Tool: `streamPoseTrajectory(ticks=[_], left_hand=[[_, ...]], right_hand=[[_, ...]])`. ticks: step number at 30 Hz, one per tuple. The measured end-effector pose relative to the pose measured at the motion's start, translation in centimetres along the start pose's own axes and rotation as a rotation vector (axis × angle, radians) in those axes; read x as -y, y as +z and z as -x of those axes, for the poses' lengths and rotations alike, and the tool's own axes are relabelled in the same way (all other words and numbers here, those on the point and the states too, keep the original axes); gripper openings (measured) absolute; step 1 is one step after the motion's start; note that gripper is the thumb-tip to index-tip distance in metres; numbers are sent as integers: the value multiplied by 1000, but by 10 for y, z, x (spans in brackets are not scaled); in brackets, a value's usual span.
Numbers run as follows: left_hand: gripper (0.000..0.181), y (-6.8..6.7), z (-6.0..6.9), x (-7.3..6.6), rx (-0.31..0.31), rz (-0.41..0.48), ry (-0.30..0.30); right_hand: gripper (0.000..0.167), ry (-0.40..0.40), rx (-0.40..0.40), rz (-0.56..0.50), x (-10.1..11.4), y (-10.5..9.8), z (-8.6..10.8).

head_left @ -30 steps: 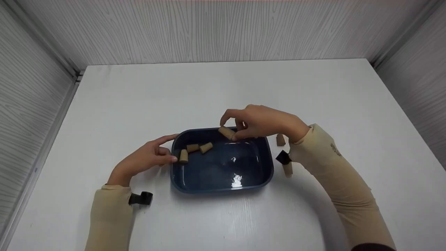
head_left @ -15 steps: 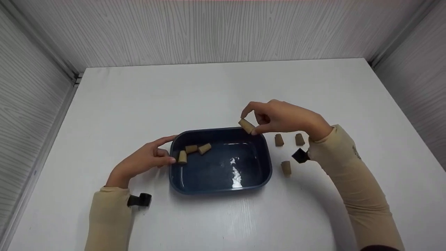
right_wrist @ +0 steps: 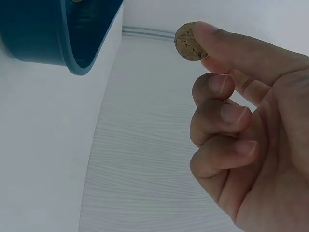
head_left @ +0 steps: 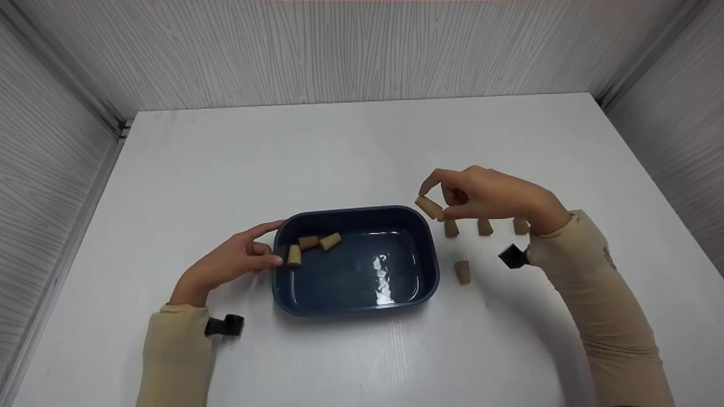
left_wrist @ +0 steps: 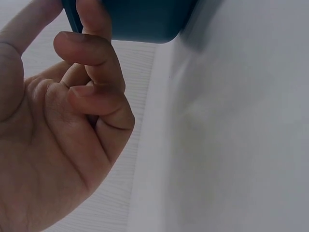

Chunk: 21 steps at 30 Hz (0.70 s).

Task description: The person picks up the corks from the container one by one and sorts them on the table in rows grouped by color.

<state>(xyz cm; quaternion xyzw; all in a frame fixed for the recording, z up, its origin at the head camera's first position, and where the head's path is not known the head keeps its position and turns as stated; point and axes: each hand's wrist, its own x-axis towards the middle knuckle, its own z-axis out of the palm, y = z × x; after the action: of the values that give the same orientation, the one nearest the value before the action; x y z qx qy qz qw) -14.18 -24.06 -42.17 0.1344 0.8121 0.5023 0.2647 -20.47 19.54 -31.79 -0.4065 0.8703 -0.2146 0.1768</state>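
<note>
Thumb and forefinger of the right hand [head_left: 487, 193] pinch a cork [head_left: 429, 207] near the tray's [head_left: 339, 277] far right corner; those of the left hand [head_left: 229, 263], spread, touch its left end. Three corks [head_left: 294, 255] lie inside and four others [head_left: 462, 272] on the table [head_left: 339, 362], so the work looks roughly half done; the right sleeve's [head_left: 605, 316] mark [head_left: 609, 258] is unreadable.

The table [head_left: 328, 359] before the tub [head_left: 345, 282] offers passage, but four corks [head_left: 462, 272] obstruct the space to its right.

White table [head_left: 362, 152] under a blue tub [head_left: 342, 280] and four loose corks [head_left: 462, 272].
</note>
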Motion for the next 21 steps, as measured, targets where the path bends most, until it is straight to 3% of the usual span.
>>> streamPoseTrajectory(ticks=[5,10,21], left_hand=[[73,-1,1,0,0,-2,-5],[73,-1,2,1,-3,-5,-6],[72,-2,7,3,-9,-16,-30]], right_hand=[[40,58,45,-43,-6,2,9],[34,141,68,-100,-15,5,22],[33,22,-20,-62,-49,22,51]])
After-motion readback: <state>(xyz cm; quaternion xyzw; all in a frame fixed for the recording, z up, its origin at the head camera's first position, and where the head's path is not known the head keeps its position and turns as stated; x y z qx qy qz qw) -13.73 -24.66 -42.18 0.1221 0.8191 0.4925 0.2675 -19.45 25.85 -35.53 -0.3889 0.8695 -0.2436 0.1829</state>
